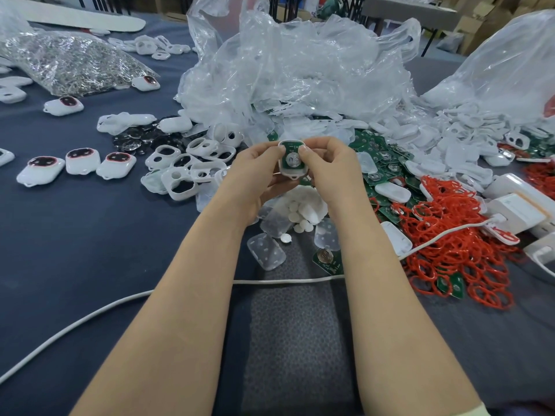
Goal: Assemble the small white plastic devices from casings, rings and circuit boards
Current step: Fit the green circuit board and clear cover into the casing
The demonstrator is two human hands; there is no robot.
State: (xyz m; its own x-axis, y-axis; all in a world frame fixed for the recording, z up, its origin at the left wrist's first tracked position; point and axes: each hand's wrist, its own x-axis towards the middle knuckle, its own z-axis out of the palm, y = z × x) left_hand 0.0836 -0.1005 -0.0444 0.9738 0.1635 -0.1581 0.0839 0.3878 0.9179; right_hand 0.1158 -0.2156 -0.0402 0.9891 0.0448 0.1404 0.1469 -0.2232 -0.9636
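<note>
Okay, both hands are up over the middle of the table [75,250], just near of the big heap of parts. My left hand [258,168] cradles a white casing [295,175] from below with curled fingers, thumb tip on its top left edge. My right hand [329,166] pinches the same casing from the right side, thumb tip on the top right edge. A green circuit board [292,159] with a round silver cell sits inside the open shell, facing me. It looks seated, though I can't tell if it has clicked fully home.

By my read, this unit is mid-build: board in, no lid on it, and I see no red ring on it.

Progress so far: to the left, three finished devices [82,160] lie in a row, and a few more are scattered farther left and back. So a handful are done.

What's left is a lot. Empty casing frames [186,166] are piled just left of my hands, loose boards [387,163] spill out to the right, and a thick tangle of red rings [450,235] lies near right. More white parts sit under the clear plastic bag [300,70] at the far side. I'd call it early days.
</note>
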